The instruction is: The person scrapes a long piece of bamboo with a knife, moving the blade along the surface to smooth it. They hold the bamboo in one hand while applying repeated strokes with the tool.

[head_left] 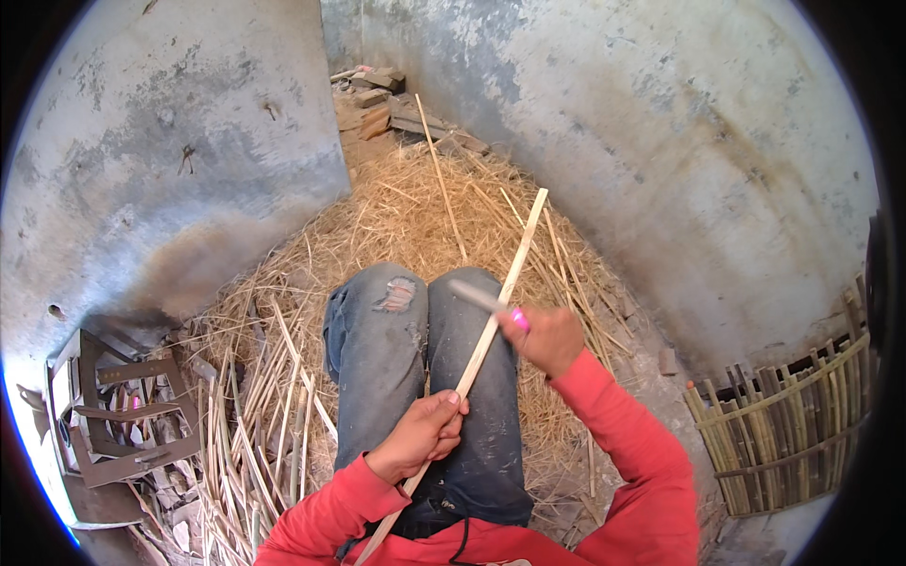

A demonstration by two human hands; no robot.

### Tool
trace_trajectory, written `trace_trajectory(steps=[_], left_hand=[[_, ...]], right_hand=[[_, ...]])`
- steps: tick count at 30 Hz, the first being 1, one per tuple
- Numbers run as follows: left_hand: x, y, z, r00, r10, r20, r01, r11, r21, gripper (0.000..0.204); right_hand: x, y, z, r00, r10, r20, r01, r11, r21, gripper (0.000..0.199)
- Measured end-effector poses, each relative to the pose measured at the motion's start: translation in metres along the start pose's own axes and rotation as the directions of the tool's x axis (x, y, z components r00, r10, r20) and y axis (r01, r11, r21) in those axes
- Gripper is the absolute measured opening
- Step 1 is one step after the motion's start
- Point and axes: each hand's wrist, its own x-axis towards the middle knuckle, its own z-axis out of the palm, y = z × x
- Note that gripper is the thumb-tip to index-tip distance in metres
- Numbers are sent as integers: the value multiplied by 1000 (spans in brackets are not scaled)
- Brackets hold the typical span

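Observation:
I sit with my legs in torn blue jeans [387,358] stretched over a heap of straw. My left hand [422,432] grips a long pale bamboo strip [514,269] near its lower part; the strip runs diagonally from my lap up to the right. My right hand [550,338] holds a knife with a pink handle [519,319], and its grey blade [475,294] lies across the strip. Both sleeves are red.
Straw and shavings [415,208] cover the floor between grey plastered walls. Several cut bamboo strips [255,443] lie at my left, beside a rusty metal frame [123,406]. A woven bamboo panel [788,424] leans at right. Bricks and wood [377,94] are stacked in the far corner.

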Motion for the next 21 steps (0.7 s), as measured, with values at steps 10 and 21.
trace_trajectory(steps=[10,21], left_hand=[[-7,4,-3,996,-64,56,70,991,-113,31],[-6,5,-3,993,-97,74,106,985,-135,33]], right_hand=[[-7,-3,1,994,-92,50,86,990,116,53],[19,41,-3,991,121,-60,-119,992,41,58]])
